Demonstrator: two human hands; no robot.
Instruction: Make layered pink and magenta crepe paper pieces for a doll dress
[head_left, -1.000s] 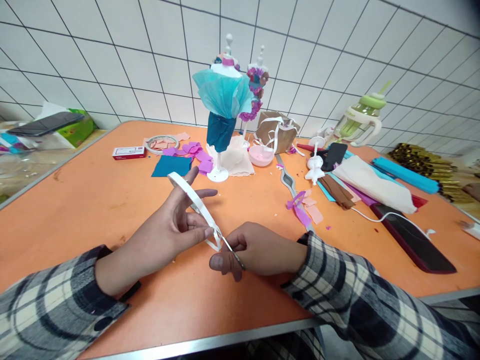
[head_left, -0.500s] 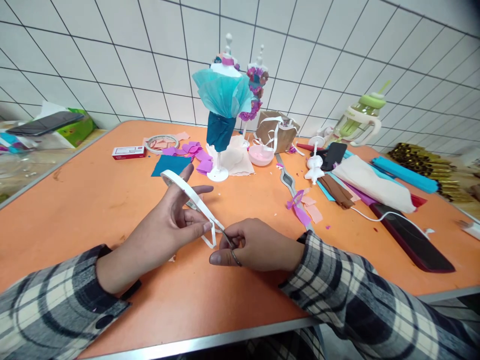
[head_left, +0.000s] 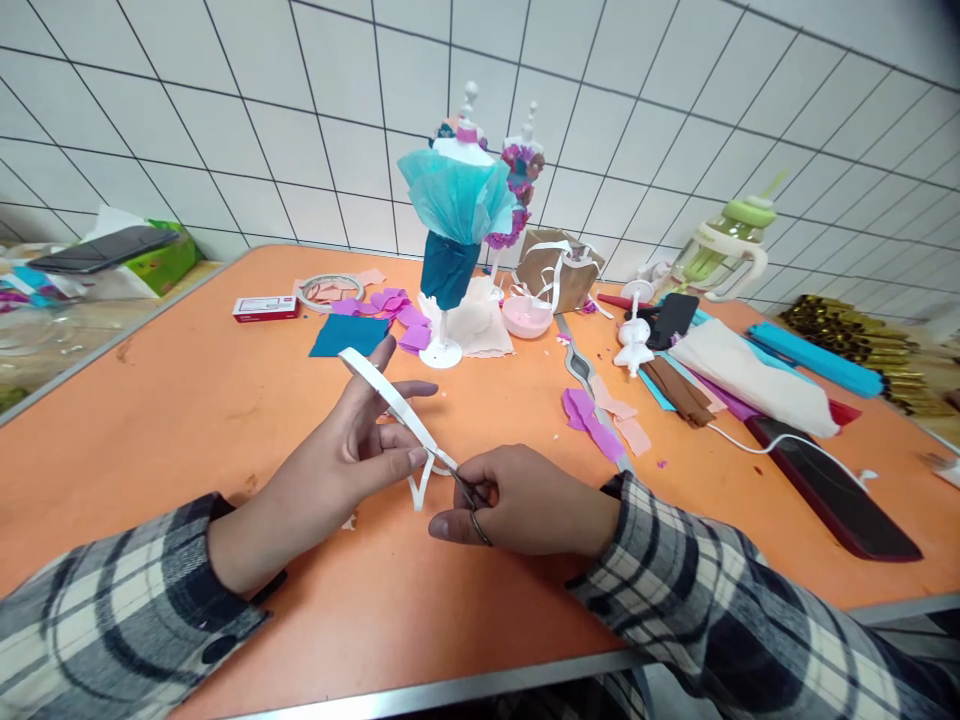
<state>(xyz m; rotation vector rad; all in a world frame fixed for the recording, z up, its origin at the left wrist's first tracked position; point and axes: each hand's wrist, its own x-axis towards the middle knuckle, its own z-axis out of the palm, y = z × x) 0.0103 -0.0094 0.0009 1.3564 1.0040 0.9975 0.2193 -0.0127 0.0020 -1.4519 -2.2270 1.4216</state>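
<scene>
Toward the counter's (head_left: 390,620) front edge, the left hand (head_left: 351,440) holds a white tape roll (head_left: 391,395) while the right hand (head_left: 529,500) grips scissors (head_left: 466,489), their blades at the tape.

- Strip (head_left: 405,412) at the left hand (head_left: 352,445) is white
- Sleeve (head_left: 697,580) behind the right hand (head_left: 525,500) is navy, grey, cream plaid
- Surface (head_left: 375,620) beneath is orange
- Ruffle (head_left: 459,200) beyond both hands is turquoise

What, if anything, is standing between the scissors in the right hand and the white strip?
Nothing visible. The scissors in the right hand appear to meet the white strip; the left hand holds it, its thumb close to that meeting place.
</scene>
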